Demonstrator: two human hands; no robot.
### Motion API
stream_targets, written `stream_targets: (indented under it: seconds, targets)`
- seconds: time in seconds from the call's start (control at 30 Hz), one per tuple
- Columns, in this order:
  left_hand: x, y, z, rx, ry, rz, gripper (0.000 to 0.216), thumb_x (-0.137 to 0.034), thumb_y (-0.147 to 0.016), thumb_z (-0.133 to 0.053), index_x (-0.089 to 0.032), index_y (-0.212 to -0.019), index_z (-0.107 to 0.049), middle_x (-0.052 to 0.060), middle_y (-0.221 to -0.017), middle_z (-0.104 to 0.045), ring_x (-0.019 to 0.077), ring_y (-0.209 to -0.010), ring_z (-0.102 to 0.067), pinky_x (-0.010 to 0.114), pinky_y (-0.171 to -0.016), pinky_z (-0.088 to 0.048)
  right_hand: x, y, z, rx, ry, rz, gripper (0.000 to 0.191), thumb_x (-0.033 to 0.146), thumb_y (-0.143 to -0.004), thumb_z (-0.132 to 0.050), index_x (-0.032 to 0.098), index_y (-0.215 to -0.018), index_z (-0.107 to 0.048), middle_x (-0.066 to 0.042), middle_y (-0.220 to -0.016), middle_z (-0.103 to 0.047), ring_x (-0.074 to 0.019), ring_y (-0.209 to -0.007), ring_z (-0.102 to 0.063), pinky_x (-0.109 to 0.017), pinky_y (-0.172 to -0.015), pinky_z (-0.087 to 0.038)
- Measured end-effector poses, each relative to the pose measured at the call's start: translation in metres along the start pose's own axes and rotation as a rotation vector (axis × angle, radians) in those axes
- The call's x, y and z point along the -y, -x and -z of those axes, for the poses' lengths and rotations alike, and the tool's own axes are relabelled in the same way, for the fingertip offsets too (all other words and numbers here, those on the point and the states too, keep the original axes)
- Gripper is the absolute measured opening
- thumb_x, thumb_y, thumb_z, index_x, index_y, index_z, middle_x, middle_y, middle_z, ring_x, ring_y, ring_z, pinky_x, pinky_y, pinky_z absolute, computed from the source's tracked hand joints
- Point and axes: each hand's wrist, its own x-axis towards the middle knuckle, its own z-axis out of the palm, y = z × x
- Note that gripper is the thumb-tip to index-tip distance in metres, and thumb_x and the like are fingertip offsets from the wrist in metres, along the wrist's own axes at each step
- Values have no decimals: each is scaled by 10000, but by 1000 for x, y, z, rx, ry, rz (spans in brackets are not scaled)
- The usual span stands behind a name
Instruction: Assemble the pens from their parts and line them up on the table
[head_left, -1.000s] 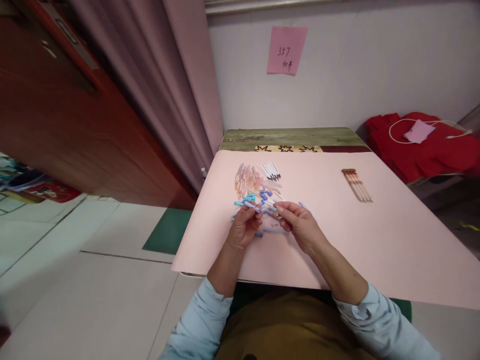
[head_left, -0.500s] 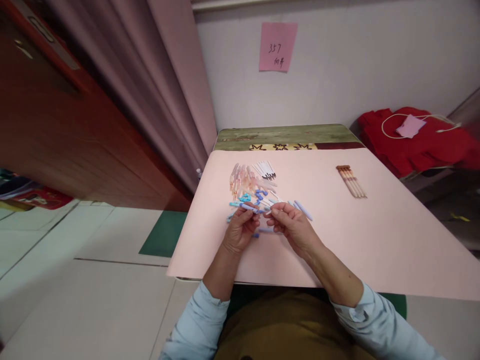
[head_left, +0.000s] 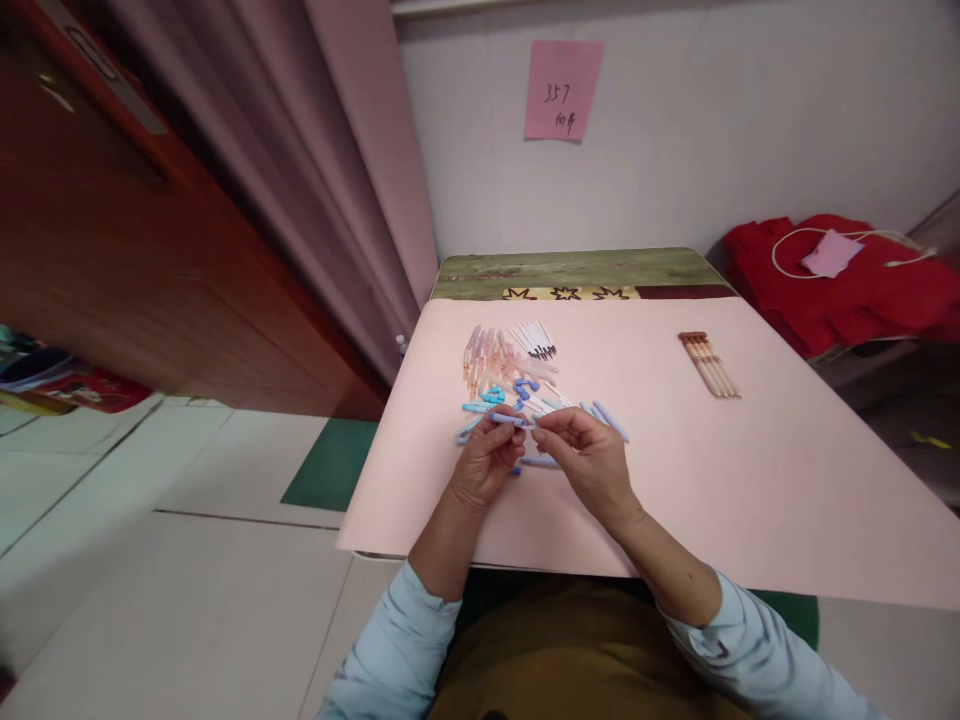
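My left hand (head_left: 481, 462) pinches a blue pen barrel (head_left: 505, 419), which points to the right. At the barrel's right end, the fingers of my right hand (head_left: 594, 462) are closed on a thin white pen refill (head_left: 529, 427). The refill's tip meets the barrel; how far it sits inside cannot be made out. Around both hands lie light-blue pen parts (head_left: 474, 407), darker blue caps (head_left: 525, 388) and lavender barrels (head_left: 613, 420). Behind them are a pile of clear pinkish pen parts (head_left: 487, 360) and a fan of white refills with black ends (head_left: 534, 338).
A row of pale pens with brown caps (head_left: 709, 365) lies on the right of the pink-covered table (head_left: 750, 500). Red cloth (head_left: 847, 290) with a white cable is beyond the right edge. A wooden door (head_left: 187, 270) and a curtain (head_left: 360, 150) stand at the left.
My right hand has moved the white refill to the end of the blue barrel, its fingers now closer to my left hand. The view has shifted slightly.
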Motion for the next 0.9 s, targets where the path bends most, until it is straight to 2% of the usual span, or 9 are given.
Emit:
stream_targets:
  seconds: [0.13,0.27,0.77,0.9]
  targets:
    - [1,0,1,12,-11,3,266,-128,-671,-811,-130,-884,-652,17,-761,-656,71,-602,-591,148,-537,-517,3,2,-1,-38,122,69,221,415,-804,-724,200,-843,-691,-30,-776,-727,-163,-681,-680,-278,-638,-575]
    - [0,0,1,22,-12,0,245,-138,-673,-811,-123,-860,-653,13,-736,-652,70,-599,-592,148,-541,-519,5,2,-1,-34,146,101,177,383,-816,-715,209,-850,-701,-29,-785,-731,-159,-679,-681,-273,-648,-577]
    - [1,0,2,32,-11,17,253,-153,-667,-817,-120,-854,-650,7,-715,-661,70,-574,-597,143,-518,-503,-1,0,0,14,214,110,178,368,-819,-709,204,-887,-715,-24,-780,-725,-138,-627,-644,-251,-610,-540]
    - [1,0,3,29,-8,14,248,-153,-673,-813,-124,-847,-639,8,-733,-660,67,-579,-592,147,-529,-511,-1,1,-1,23,169,94,199,384,-811,-719,211,-908,-706,-31,-835,-735,-150,-680,-674,-260,-642,-557]
